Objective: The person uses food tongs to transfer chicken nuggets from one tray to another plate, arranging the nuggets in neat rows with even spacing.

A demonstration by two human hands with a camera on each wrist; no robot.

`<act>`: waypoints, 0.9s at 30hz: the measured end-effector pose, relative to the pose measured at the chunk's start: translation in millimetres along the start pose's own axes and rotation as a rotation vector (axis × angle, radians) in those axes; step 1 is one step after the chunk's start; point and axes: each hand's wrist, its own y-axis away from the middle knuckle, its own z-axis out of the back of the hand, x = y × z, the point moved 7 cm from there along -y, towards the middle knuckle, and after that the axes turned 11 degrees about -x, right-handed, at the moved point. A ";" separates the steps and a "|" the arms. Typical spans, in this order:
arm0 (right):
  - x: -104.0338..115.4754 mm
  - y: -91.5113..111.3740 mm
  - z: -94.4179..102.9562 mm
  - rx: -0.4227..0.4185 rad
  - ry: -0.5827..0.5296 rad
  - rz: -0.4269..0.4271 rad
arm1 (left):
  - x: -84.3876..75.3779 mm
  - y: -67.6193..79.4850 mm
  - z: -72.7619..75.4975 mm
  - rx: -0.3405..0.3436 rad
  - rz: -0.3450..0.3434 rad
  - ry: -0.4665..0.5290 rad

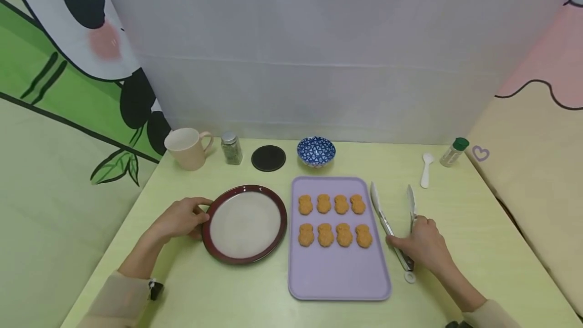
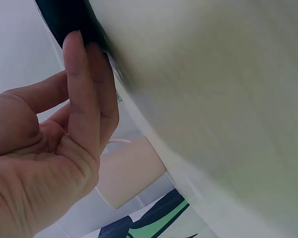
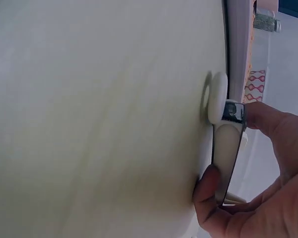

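At the left, my left hand (image 1: 183,219) pinches the edge of a round plate (image 1: 246,224) with a dark red rim and pale centre. In the left wrist view the fingers (image 2: 82,94) lie against the dark underside of the rim. On the right, my right hand (image 1: 425,244) grips a pair of metal tongs (image 1: 384,220), thumb on one arm and fingers on the other. The two arms stand spread apart, tips facing away from me. A white ring (image 3: 218,98) sits at the tongs' hinge end, close over the table.
A lilac tray (image 1: 337,277) with two rows of small brown biscuits (image 1: 325,235) lies between the hands. Along the back stand a mug (image 1: 185,151), a spice jar (image 1: 232,150), a black coaster (image 1: 268,158), a blue patterned bowl (image 1: 316,152), a white spoon (image 1: 426,170) and a green-capped shaker (image 1: 454,152).
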 end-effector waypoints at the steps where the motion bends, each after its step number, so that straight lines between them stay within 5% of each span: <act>1: -0.8 -0.4 0.7 0.000 0.000 0.000 | -0.1 -0.4 -0.4 0.005 0.001 0.005; 10: -7.8 -3.4 13.8 0.025 -0.040 0.037 | -2.6 1.7 -0.3 0.030 0.035 0.046; 19: -19.7 -9.5 25.9 0.128 -0.252 0.008 | 2.8 1.8 0.7 0.034 0.056 0.069; 27: -17.8 -19.8 54.2 0.143 -0.246 0.088 | 4.8 2.2 0.6 0.039 0.051 0.092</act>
